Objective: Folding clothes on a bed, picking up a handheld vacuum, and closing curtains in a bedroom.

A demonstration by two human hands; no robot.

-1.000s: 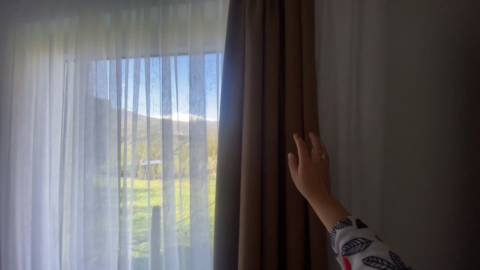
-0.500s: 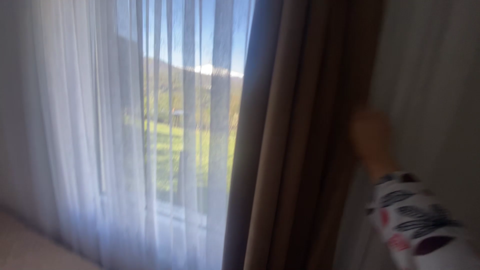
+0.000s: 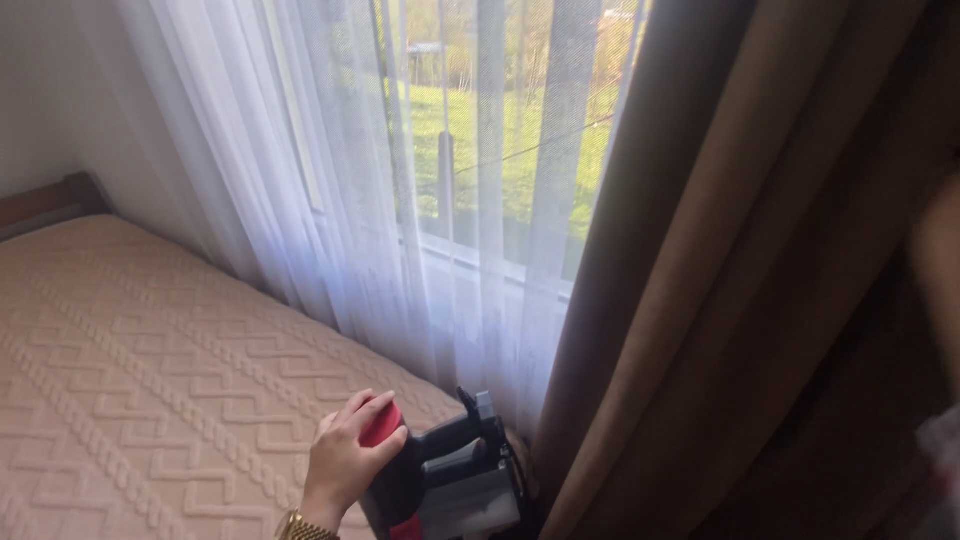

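Fingers (image 3: 352,415) of the left hand (image 3: 345,460) wrap the vacuum (image 3: 445,480) handle's red top; beside it, the sheer (image 3: 400,220) could get sucked in. Right hand (image 3: 940,260) blurs, grip unclear.

The right hand (image 3: 940,270) is a blur cut off by the right edge, its grip unreadable. Below the left hand (image 3: 350,455), the black and red appliance (image 3: 450,485) runs off the bottom edge, its kind unclear.

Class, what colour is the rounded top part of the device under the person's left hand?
Red, seen in the head view: the left hand grips the red top of the black device.
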